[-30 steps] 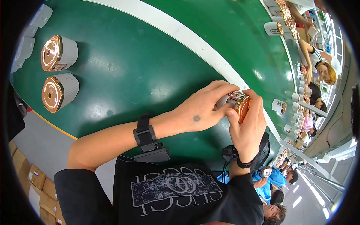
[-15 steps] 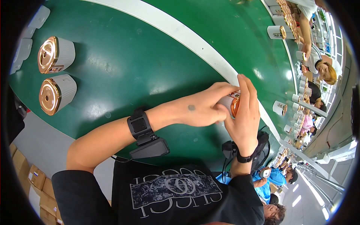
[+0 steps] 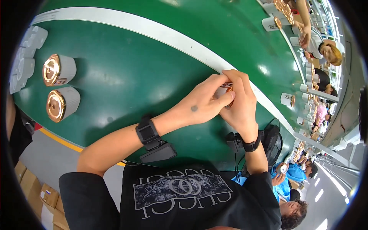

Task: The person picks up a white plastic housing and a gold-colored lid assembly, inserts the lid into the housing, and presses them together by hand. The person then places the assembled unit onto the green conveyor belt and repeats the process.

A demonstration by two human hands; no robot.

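My left hand (image 3: 201, 105) and my right hand (image 3: 238, 103) are wrapped together around a small white cylinder with a copper-coloured face (image 3: 225, 90), held just above the green belt (image 3: 126, 76). Fingers cover most of the part; only a strip of white and copper shows between them. A black band with a small device sits on each wrist. Two more white cylinders with copper faces (image 3: 59, 69) (image 3: 62, 103) lie on their sides at the left of the belt, well away from both hands.
A white stripe (image 3: 161, 32) runs along the belt beyond my hands. White trays (image 3: 23, 63) sit at the far left edge. Other people work on similar parts farther down the line at upper right (image 3: 322, 46). Cardboard boxes (image 3: 34, 191) stand on the floor at lower left.
My right hand has closed further over the part, so its copper face, plain a second ago, is now mostly hidden. Both hands stayed in about the same place.
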